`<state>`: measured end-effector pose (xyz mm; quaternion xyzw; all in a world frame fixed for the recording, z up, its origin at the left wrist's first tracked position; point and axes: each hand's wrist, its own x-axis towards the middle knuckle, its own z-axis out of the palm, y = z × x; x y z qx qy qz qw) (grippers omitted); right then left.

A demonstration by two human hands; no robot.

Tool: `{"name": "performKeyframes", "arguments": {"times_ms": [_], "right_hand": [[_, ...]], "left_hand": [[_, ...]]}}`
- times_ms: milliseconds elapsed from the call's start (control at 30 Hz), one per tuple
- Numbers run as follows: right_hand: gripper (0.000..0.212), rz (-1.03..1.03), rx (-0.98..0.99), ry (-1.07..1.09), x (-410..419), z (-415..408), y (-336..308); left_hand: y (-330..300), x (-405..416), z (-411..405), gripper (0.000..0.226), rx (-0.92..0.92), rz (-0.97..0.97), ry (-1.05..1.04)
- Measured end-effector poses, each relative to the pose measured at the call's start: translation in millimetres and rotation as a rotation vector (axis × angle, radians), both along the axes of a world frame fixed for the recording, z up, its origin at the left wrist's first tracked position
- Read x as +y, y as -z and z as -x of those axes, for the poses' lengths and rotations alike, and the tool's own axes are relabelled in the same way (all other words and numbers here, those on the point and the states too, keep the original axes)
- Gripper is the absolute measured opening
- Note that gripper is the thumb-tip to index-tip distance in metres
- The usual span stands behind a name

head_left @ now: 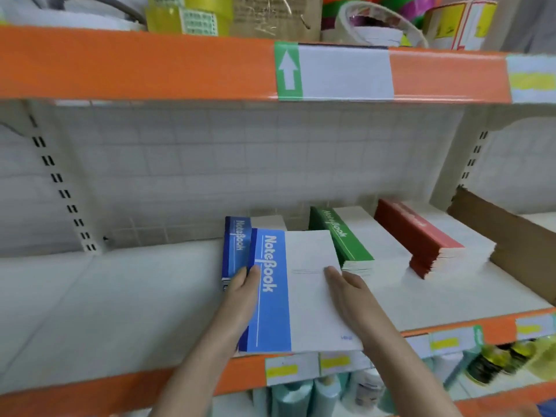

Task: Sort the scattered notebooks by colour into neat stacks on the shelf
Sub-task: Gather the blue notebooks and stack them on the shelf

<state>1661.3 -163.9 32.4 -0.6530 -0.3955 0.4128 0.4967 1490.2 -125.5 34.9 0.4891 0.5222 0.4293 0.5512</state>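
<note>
While the left hand [240,291] is gripping the blue notebook's [288,293] spine edge and the right hand [349,291] is lying flat on its cover, it is overhanging the shelf [105,296] lip, risking tipping off.

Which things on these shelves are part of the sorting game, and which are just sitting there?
Part of the job:
blue notebook, under the left hand and right hand
blue stack
green stack
red stack
shelf

Just lying about:
tape rolls on the shelf above
cardboard sheet
bottles on the shelf below
</note>
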Motion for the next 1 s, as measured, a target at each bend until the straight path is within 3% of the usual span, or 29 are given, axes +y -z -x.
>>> {"name": "performKeyframes", "arguments": {"times_ms": [100, 367, 500, 667, 867, 1000], "right_hand": [[0.027, -0.018, -0.019, -0.042, 31, 6, -6], [0.03, -0.01, -0.163, -0.094, 103, 23, -9], [0.037, -0.033, -0.365, -0.045, 124, 20, -7], [0.045, -0.037, -0.499, -0.042, 138, 20, -2], [0.036, 0.001, -0.562, -0.016, 151, 25, 5], [0.041, -0.024, -0.636, 0.01, 150, 29, 7]], "left_hand": [[-11, 11, 17, 0.033, 0.039, 0.012, -0.006], [-11, 69, 35, 0.04, 0.523, -0.188, -0.156], [-9, 98, 33, 0.04, 0.68, -0.237, -0.158], [0, 117, 30, 0.043, 0.759, -0.264, -0.192], [9, 130, 35, 0.042, 0.739, -0.28, -0.163], [14, 135, 38, 0.043, 0.697, -0.282, -0.14]]}}
